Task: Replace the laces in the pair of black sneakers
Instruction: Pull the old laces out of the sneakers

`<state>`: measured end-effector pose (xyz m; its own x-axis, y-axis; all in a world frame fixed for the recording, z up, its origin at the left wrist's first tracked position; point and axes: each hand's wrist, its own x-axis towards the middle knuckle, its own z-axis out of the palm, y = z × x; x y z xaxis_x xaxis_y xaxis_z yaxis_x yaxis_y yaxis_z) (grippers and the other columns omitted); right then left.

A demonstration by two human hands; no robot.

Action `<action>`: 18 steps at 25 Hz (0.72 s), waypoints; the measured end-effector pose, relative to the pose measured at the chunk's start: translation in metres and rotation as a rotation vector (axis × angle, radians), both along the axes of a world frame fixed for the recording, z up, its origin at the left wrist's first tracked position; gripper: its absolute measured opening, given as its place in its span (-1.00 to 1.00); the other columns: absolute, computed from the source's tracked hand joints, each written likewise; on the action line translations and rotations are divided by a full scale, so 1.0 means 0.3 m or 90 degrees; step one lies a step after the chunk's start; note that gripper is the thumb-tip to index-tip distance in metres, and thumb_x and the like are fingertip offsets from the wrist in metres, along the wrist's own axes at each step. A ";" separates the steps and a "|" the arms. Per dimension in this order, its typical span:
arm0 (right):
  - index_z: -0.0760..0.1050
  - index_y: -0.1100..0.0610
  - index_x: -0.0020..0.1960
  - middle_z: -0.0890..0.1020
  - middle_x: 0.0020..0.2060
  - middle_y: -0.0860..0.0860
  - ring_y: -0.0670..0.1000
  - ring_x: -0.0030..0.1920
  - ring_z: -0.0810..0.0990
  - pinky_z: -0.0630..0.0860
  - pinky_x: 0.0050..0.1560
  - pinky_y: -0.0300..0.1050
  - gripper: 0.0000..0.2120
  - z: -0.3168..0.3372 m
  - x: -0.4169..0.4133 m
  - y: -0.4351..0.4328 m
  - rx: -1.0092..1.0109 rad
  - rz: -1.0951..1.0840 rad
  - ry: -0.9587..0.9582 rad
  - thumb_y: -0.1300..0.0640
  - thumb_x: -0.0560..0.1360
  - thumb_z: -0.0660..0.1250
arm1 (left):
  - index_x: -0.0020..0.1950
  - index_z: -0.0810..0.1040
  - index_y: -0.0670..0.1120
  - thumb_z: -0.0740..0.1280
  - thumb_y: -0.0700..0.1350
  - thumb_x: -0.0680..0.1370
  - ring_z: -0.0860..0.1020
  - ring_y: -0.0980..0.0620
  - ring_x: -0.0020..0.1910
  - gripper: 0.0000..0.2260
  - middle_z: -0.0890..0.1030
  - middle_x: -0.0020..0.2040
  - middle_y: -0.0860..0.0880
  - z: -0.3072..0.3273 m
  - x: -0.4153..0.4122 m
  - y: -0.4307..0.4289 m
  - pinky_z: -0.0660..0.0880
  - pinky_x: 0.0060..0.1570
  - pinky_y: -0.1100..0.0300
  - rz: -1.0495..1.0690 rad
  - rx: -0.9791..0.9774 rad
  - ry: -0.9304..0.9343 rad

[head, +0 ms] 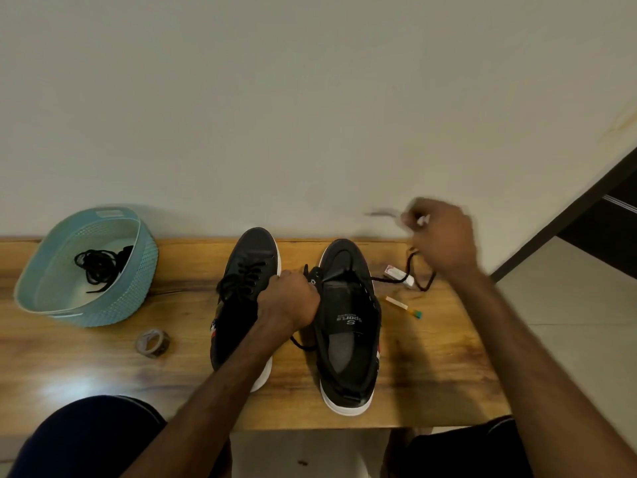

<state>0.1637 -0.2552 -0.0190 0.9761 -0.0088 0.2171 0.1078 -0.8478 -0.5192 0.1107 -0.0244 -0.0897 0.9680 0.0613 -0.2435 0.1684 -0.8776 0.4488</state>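
Head view, left to right. A teal basket [134, 288] stands at the far left of the wooden tabletop [437, 374], against the wall [310, 98]. It holds a tangle of loose black laces [96, 267]. A roll of tape [153, 343] lies nearer the person, between the basket and the shoes.

The two black, white-soled sneakers stand side by side at the centre, toes toward the wall. The left sneaker [250, 260] is laced, with its lace ends spilling over its left side.

The left forearm crosses over the heel of the left sneaker. The left hand [289, 301] sits between the shoes, knuckles up and fingers curled tight, gripping the tongue at the inner edge of the right sneaker [348, 360].

The right sneaker gapes open, showing a printed insole and a grey heel patch. One dark lace [427, 286] leaves its upper eyelets, runs right across the tabletop, loops, and rises to the right hand [441, 236].

The right hand is raised above the far right of the tabletop, in front of the wall, and is blurred. Its fingers are curled and pinched together on the lace. A pale tip shows at the fingertips, but what it is cannot be made out.

Below the right hand lie a small white box [400, 274], which the lace crosses, and nearer the person a teal-tipped stick [403, 307].
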 end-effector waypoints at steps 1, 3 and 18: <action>0.55 0.06 -0.18 0.64 -0.23 -0.04 0.07 -0.13 0.60 0.51 -0.02 0.05 -0.86 0.011 0.007 -0.093 0.052 -0.094 -0.039 0.06 0.54 0.39 | 0.02 0.54 -0.09 0.13 0.00 0.65 0.57 -0.07 -0.09 -0.75 0.58 -0.09 -0.08 0.001 -0.002 0.001 0.59 -0.03 -0.07 -0.002 -0.003 -0.001; 0.60 0.08 -0.14 0.69 -0.18 0.00 0.06 -0.15 0.61 0.54 -0.03 0.02 -0.86 -0.016 0.001 -0.186 0.049 -0.147 0.004 0.04 0.54 0.40 | 0.00 0.54 -0.09 0.12 0.00 0.65 0.57 -0.05 -0.14 -0.74 0.57 -0.11 -0.07 0.002 -0.005 0.002 0.59 -0.06 -0.05 -0.005 -0.006 -0.006; 0.57 0.01 0.20 0.54 0.15 -0.02 0.05 0.32 0.36 0.18 0.35 0.18 -0.74 -0.199 -0.025 0.299 -0.331 0.275 0.117 -0.06 0.59 0.28 | -0.14 0.46 -0.09 0.27 -0.13 0.61 0.52 0.01 -0.33 -0.87 0.52 -0.28 -0.04 0.028 0.006 -0.033 0.47 -0.36 0.18 0.077 -0.143 -0.049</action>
<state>0.1562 -0.1655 -0.0786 0.8902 0.4481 -0.0818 0.4401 -0.8924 -0.0994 0.1123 -0.0344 -0.0812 0.9733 0.1297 -0.1892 0.2229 -0.7299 0.6462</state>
